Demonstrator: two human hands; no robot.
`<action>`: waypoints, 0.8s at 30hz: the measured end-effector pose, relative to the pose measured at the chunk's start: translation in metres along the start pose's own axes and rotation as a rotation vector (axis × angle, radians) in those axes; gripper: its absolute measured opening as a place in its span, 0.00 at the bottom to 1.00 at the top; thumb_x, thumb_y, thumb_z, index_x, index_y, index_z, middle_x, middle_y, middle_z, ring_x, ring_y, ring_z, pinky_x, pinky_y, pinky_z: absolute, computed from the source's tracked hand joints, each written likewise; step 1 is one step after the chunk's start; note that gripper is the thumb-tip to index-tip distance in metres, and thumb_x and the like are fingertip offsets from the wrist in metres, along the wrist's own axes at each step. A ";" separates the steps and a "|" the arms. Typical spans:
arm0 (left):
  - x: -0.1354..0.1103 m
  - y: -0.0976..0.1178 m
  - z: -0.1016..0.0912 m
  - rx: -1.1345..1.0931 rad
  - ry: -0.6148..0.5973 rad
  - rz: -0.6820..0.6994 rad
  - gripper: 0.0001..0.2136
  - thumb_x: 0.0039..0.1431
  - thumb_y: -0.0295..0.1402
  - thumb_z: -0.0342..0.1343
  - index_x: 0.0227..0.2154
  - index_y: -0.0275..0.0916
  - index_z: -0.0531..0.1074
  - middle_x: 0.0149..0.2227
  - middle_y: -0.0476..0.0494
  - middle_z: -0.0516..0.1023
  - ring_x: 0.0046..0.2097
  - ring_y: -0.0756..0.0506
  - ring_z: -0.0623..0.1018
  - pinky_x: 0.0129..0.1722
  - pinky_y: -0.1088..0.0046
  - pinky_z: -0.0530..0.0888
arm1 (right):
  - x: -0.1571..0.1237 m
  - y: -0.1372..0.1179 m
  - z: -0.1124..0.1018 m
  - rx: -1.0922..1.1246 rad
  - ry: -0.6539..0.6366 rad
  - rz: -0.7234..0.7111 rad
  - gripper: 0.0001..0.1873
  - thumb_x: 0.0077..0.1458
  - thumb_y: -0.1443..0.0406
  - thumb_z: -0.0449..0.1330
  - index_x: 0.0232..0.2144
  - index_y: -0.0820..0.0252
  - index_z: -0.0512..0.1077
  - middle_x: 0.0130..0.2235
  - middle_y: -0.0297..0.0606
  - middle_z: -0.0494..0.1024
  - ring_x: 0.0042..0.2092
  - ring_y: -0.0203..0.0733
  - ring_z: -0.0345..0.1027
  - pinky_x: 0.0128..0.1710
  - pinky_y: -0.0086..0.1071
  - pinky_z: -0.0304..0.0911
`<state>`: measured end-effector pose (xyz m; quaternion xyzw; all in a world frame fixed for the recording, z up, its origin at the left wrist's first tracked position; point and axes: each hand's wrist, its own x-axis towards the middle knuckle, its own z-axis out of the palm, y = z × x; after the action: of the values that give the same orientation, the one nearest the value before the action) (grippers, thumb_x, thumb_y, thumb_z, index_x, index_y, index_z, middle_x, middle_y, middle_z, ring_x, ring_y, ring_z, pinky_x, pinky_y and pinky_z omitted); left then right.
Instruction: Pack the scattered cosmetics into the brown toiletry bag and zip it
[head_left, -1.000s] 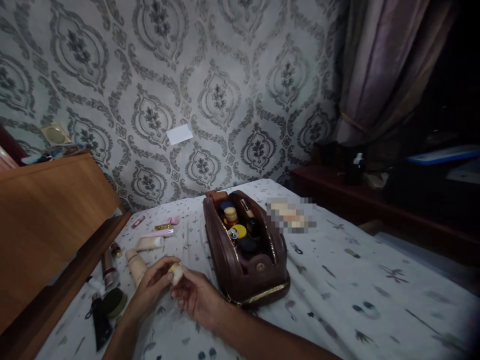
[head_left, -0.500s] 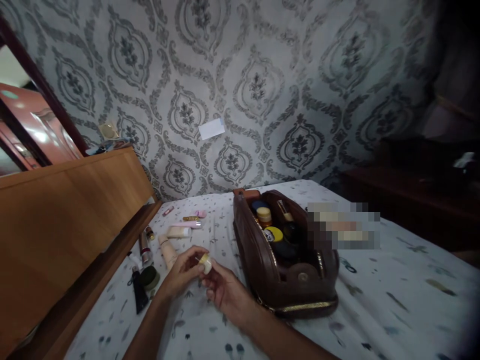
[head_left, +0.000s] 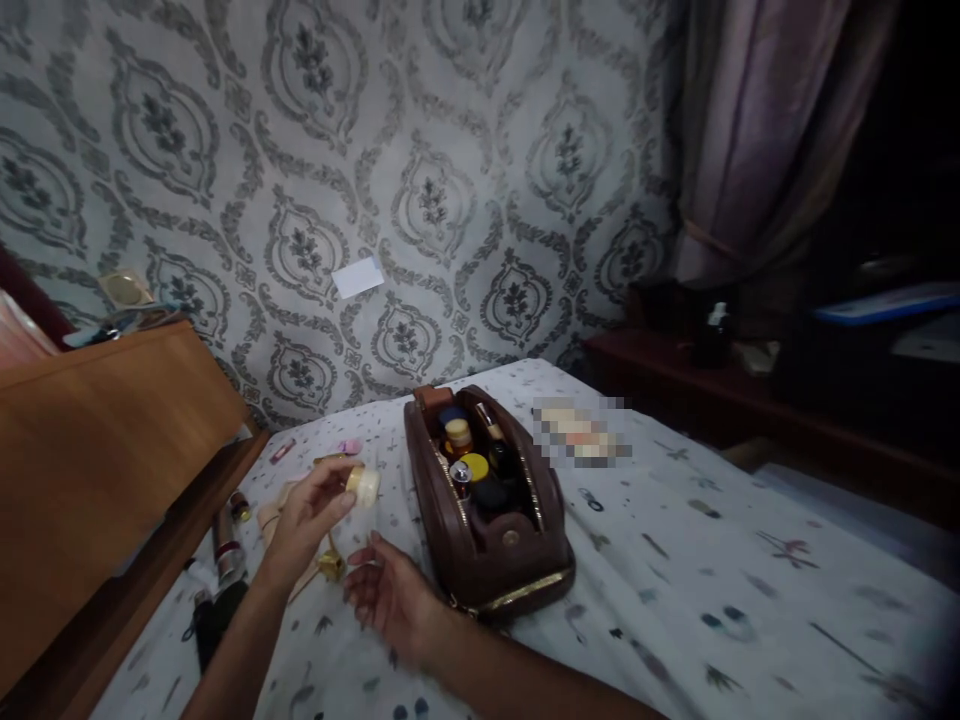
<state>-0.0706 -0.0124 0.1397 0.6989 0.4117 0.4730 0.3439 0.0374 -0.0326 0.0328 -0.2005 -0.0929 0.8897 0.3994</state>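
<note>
My left hand [head_left: 307, 512] is raised over the bed and pinches a small cream-coloured jar [head_left: 365, 485] between thumb and fingertips. My right hand [head_left: 390, 592] hovers lower, palm up with fingers loosely apart and nothing in them. A small gold item [head_left: 330, 566] lies on the sheet between the two hands. Just right of both hands stands an open brown zip pouch [head_left: 491, 565] holding several small jars and bottles [head_left: 472, 465].
Tubes and small bottles [head_left: 225, 545] are scattered on the patterned bedsheet [head_left: 675, 600] along the wooden headboard [head_left: 105, 460] at the left. A blurred patch lies behind the pouch. A dark side table [head_left: 697, 395] and a curtain [head_left: 757, 130] are at the right.
The jar was held by both hands before. Now my left hand alone has lifted it up toward the pouch, and my right hand has let go and dropped lower. The view swung back.
</note>
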 end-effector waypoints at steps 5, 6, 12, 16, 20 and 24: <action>0.042 0.052 0.041 0.172 -0.140 0.150 0.16 0.52 0.41 0.62 0.42 0.38 0.74 0.40 0.43 0.78 0.41 0.44 0.75 0.43 0.70 0.70 | 0.004 -0.001 0.000 -0.012 0.030 0.040 0.29 0.67 0.55 0.46 0.20 0.64 0.71 0.18 0.37 0.74 0.17 0.33 0.65 0.20 0.25 0.53; 0.049 0.056 0.049 0.209 -0.159 0.180 0.15 0.53 0.40 0.61 0.42 0.38 0.74 0.40 0.43 0.78 0.41 0.45 0.75 0.43 0.71 0.70 | 0.004 -0.002 0.001 -0.018 0.037 0.053 0.29 0.67 0.55 0.44 0.20 0.63 0.71 0.18 0.37 0.74 0.17 0.33 0.65 0.19 0.25 0.52; 0.083 0.065 0.077 0.410 -0.328 0.236 0.15 0.57 0.39 0.57 0.44 0.37 0.73 0.40 0.44 0.79 0.42 0.45 0.76 0.42 0.71 0.69 | 0.003 -0.003 0.003 -0.027 0.055 0.054 0.30 0.68 0.56 0.43 0.20 0.63 0.70 0.17 0.36 0.73 0.17 0.32 0.64 0.19 0.25 0.50; 0.093 0.068 0.081 0.492 -0.395 0.228 0.15 0.56 0.38 0.57 0.44 0.38 0.73 0.36 0.46 0.79 0.38 0.45 0.75 0.36 0.73 0.67 | 0.003 -0.002 0.001 -0.006 0.028 0.043 0.27 0.67 0.56 0.46 0.21 0.64 0.71 0.18 0.36 0.74 0.18 0.32 0.64 0.21 0.25 0.52; 0.098 0.069 0.086 0.603 -0.438 0.228 0.12 0.55 0.37 0.57 0.40 0.39 0.73 0.32 0.50 0.77 0.33 0.47 0.72 0.32 0.74 0.63 | 0.003 -0.001 0.001 -0.016 0.033 0.044 0.27 0.66 0.56 0.46 0.20 0.63 0.70 0.18 0.37 0.74 0.18 0.32 0.64 0.21 0.25 0.52; 0.100 0.068 0.092 0.715 -0.456 0.239 0.10 0.54 0.36 0.57 0.39 0.39 0.73 0.29 0.51 0.75 0.31 0.48 0.71 0.31 0.74 0.61 | 0.002 -0.001 0.002 -0.019 0.027 0.028 0.28 0.67 0.57 0.45 0.21 0.64 0.71 0.18 0.36 0.74 0.18 0.32 0.65 0.21 0.26 0.51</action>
<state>0.0550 0.0403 0.2071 0.9032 0.3795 0.1706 0.1053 0.0364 -0.0300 0.0341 -0.2174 -0.0931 0.8916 0.3861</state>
